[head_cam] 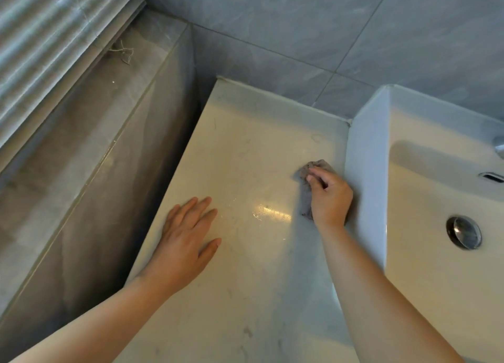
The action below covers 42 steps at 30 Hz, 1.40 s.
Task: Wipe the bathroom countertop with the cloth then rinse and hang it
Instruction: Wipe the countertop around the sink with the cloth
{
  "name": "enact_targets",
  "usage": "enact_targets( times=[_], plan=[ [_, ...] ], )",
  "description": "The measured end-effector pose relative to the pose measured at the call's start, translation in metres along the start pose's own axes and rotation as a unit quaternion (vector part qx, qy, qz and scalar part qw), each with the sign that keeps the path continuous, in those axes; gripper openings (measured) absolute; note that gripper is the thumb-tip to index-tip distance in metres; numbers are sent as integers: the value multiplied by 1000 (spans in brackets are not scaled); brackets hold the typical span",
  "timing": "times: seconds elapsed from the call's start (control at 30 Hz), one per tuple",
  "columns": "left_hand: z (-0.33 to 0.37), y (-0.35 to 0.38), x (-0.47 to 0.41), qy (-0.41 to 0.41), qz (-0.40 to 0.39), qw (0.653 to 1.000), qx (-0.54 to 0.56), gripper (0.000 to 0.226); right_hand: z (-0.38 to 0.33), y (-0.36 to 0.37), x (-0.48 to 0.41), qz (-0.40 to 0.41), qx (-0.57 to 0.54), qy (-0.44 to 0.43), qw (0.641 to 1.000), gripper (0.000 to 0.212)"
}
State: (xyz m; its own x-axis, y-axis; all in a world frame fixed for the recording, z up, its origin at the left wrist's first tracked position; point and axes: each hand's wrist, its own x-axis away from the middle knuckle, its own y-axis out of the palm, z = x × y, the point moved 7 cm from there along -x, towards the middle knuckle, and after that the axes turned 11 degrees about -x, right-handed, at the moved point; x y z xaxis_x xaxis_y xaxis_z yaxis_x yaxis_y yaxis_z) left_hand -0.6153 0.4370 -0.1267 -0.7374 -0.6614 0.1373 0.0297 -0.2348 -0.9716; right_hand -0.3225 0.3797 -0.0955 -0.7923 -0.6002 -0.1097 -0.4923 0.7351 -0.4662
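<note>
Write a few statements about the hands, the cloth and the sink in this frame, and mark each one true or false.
1. The right hand holds the cloth on the countertop, close beside the basin. True.
2. The left hand holds a second cloth. False: it rests flat on the countertop with fingers straight and holds nothing.
3. The cloth lies inside the basin. False: it is on the countertop, outside the basin's wall.
4. The drain stopper shows in the bottom of the basin. True.
</note>
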Motion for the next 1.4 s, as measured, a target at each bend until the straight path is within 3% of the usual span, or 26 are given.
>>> enact_targets(
  times=[0.17,0.33,0.4,0.53,0.6,0.8,0.9,1.07,1.27,1.33,1.4],
  plan=[
    [0,0,0,-3,12,1000,9,64,1,9,39,-27,-6,-13,1000,23],
    [2,-3,0,-15,28,999,27,61,-11,19,89,-118,-17,-28,992,23],
    [3,-3,0,-12,31,999,23,61,-13,9,84,-94,-43,2,995,24],
    [3,-2,1,-1,30,1000,6,61,-10,-23,49,55,-73,18,996,24],
    [2,-2,2,0,30,1000,3,62,-5,-27,33,92,-54,16,994,24],
    [3,-1,2,1,35,999,7,63,13,-7,27,63,120,-21,991,31],
    [2,-1,3,5,33,999,6,63,20,-10,39,34,100,-12,994,40],
    [2,0,4,15,29,999,-2,66,15,-21,77,51,8,10,999,32],
    [0,0,4,18,27,999,-4,69,-5,7,130,-68,-52,-14,996,30],
    [0,0,4,21,27,999,-6,70,-10,-2,126,-41,-62,-29,997,30],
    [-1,0,4,23,26,999,-6,71,-7,-24,111,37,-58,-25,997,31]
  ],
)
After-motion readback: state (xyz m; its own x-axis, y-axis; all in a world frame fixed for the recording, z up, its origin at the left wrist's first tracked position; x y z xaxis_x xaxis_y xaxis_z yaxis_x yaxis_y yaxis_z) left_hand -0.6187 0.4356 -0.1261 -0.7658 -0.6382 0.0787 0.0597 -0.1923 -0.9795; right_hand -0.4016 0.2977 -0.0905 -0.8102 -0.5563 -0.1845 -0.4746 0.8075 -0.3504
